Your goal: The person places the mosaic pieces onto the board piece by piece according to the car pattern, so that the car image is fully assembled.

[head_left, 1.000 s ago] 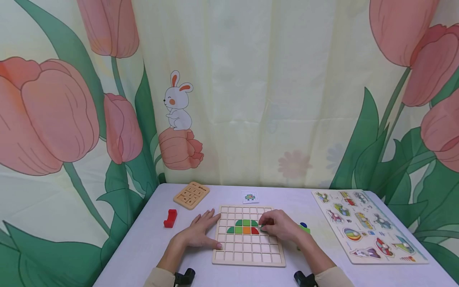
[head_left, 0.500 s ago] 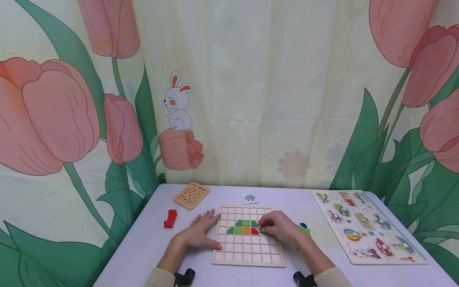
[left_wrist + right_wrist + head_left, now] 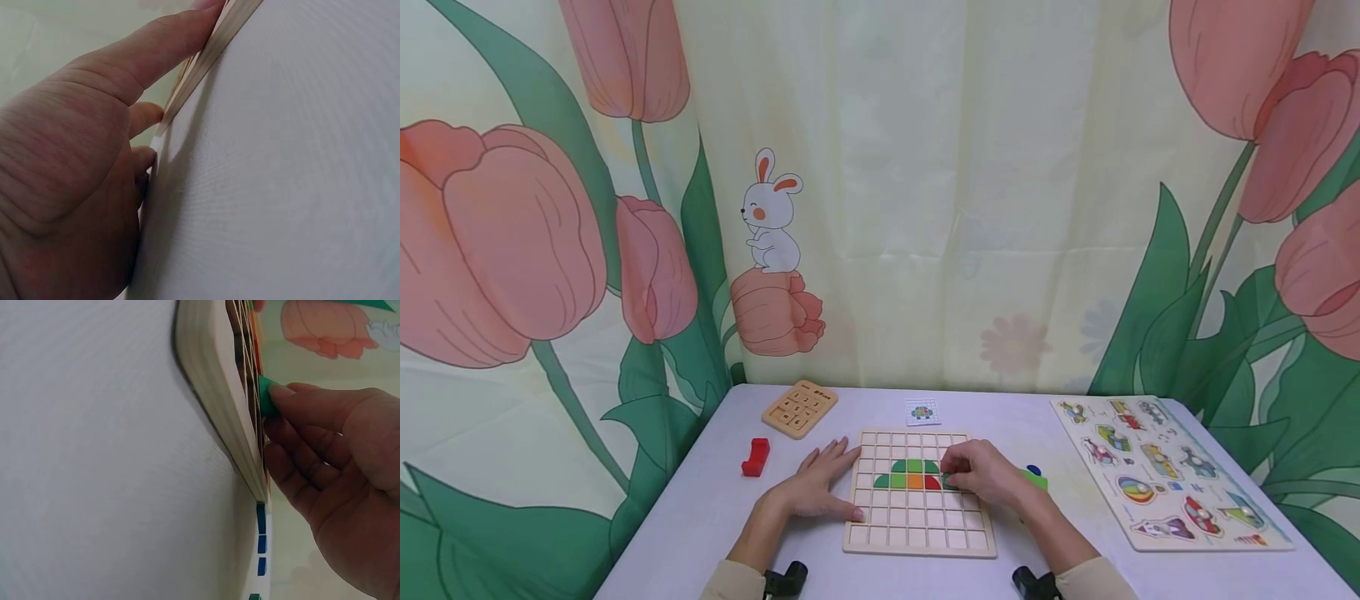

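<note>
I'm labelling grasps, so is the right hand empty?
No, the right wrist view shows the right hand pinching a green piece.

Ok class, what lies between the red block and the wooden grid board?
The left hand, touching the grid board; white tabletop separates that hand from the red block. The head view shows this.

Smooth, matt wooden grid board (image 3: 917,522)

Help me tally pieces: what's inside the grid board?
The board holds green, orange and red tiles in two rows. The right hand pinches another green tile; cells that hand covers are hidden.
</note>
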A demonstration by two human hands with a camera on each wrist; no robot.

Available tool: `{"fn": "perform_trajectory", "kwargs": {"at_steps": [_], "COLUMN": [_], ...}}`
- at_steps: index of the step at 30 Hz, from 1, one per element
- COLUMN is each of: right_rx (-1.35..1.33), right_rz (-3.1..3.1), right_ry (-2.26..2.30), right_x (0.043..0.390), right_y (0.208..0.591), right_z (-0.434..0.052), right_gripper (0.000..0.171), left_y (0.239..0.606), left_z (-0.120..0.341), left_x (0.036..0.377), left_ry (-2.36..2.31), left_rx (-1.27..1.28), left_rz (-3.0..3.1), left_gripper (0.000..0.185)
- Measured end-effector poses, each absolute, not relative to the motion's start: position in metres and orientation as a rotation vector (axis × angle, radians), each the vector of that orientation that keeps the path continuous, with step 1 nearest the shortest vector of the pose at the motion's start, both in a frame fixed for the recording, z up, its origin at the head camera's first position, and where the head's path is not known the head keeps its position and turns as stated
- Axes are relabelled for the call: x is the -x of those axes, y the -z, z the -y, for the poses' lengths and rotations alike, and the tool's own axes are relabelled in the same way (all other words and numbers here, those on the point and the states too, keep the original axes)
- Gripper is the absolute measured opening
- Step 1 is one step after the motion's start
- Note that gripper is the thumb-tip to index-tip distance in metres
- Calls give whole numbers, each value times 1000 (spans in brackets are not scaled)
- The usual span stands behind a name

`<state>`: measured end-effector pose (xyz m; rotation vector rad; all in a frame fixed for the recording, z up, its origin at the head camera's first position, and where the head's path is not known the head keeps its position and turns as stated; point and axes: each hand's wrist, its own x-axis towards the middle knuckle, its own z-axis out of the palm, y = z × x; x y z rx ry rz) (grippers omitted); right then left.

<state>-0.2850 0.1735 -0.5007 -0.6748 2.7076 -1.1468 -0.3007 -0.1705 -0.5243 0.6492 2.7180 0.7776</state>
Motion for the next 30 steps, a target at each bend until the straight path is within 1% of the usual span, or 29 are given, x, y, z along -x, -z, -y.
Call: {"fn": "perform_trajectory", "kwargs": {"at_steps": [11,20,30], "right_rx": [645,594,577], "right_rz": [-2693,-2721,-2726], "right_ry": [1157,1127,1099], "right_x": [285,283,282], "right_y": [501,502,502], "right_z": [-173,-173,-174], "right_gripper": [14,20,19], "left_y": [523,523,526], "left_z": [170,171,170], "left_x": [302,301,302], "left_ry": [-775,-774,-771], "left_rx": [-649,-647,-650], "left_rz": [-2717,-2717,-2716], "left_gripper": [114,114,113]}}
